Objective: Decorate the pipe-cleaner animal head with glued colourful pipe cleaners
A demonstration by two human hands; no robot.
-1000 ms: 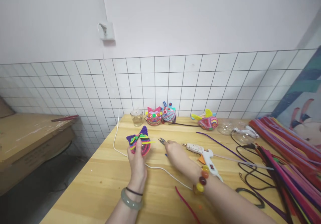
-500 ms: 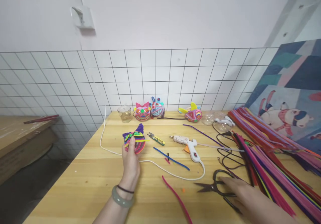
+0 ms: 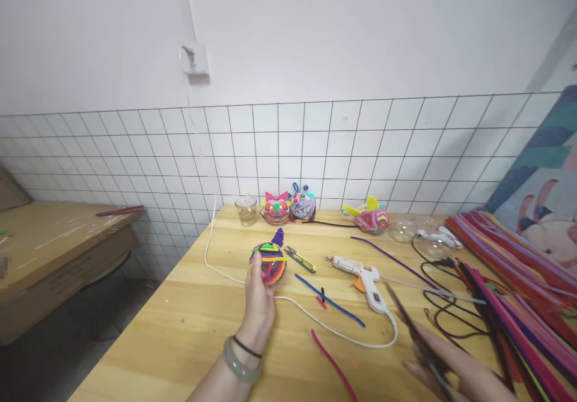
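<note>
My left hand (image 3: pixel 260 297) is closed round a ball-shaped craft (image 3: pixel 273 264) wound with coloured pipe cleaners, a purple spike standing at its top. In my right hand (image 3: pixel 451 360), at the lower right, are dark scissors (image 3: pixel 417 336), blurred and lifted off the table with the blades pointing up and left. Between the hands lie a blue pipe cleaner (image 3: pixel 330 300), a pink-red pipe cleaner (image 3: pixel 332 363) and a white glue gun (image 3: pixel 369 282) with its cord. Small yellow-green thread snips (image 3: pixel 303 261) rest just right of the craft.
Along the back stand a glass cup (image 3: pixel 246 211), a pink cat-like craft (image 3: pixel 276 210), a blue toothed craft (image 3: pixel 303 205) and a fish-like craft (image 3: pixel 372 220). Clear plastic balls (image 3: pixel 402 230), black cable (image 3: pixel 444 297) and pipe-cleaner bundles (image 3: pixel 509 270) lie to the right.
My right hand has picked the scissors up off the table. The view has turned left, and my left hand still holds the craft, now rotated somewhat.
</note>
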